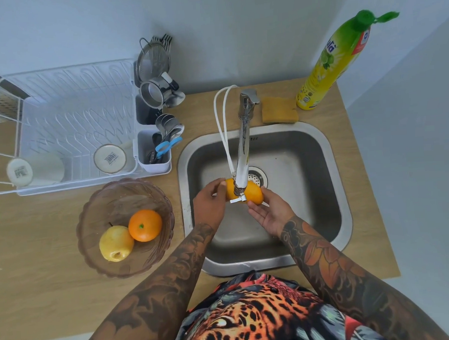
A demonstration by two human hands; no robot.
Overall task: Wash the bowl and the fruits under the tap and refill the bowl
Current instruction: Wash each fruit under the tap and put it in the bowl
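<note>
A yellow-orange mango (pixel 253 194) is held over the steel sink (pixel 318 144), right under the spout of the tap (pixel 244 142). My left hand (pixel 209 204) grips its left end. My right hand (pixel 269 211) cups its right side from below, palm up. The spout hides the middle of the fruit. On the counter left of the sink stands a clear brownish bowl (pixel 95 202). Inside it lie an orange (pixel 145 225) and a yellow apple (pixel 116 243), touching each other.
A white dish rack (pixel 66 100) with cups and a cutlery holder stands at the back left. A sponge (pixel 279 109) and a yellow dish-soap bottle (pixel 329 65) sit behind the sink. A white hose (pixel 222 123) loops beside the tap.
</note>
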